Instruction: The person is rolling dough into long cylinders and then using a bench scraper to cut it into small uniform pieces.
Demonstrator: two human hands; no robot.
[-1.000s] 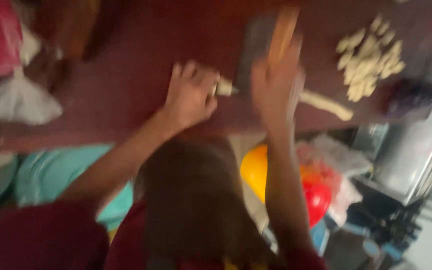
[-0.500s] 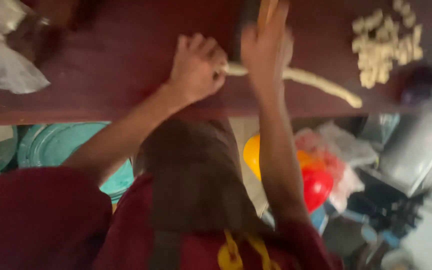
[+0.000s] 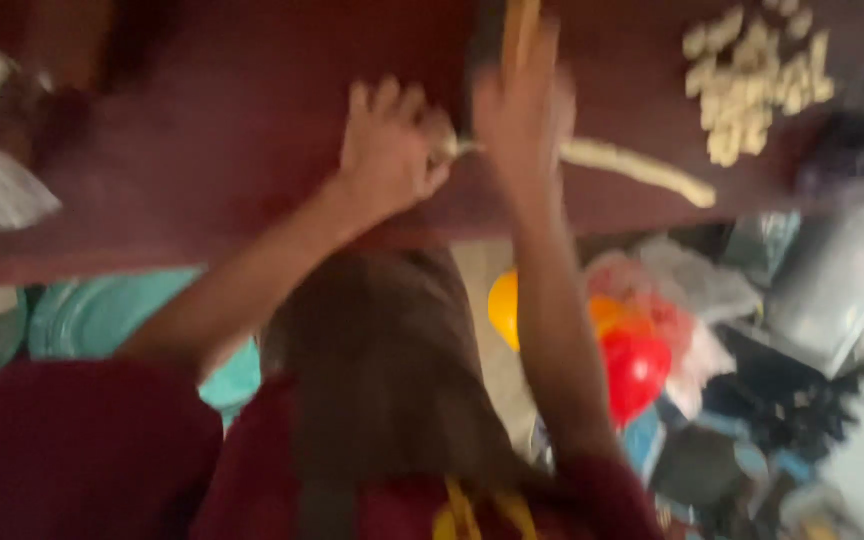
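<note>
Left hand (image 3: pixel 387 150) curled on one end of dough rope (image 3: pixel 637 168); right hand (image 3: pixel 520 105) gripping wooden handle (image 3: pixel 520 30) above it; cut pieces (image 3: pixel 752 80) on table (image 3: pixel 232 150).

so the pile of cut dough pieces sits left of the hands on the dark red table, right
Not quite. In the head view the pile of cut dough pieces sits right of the hands, not left, on the dark red table. The left hand and right hand work the dough rope.
</note>
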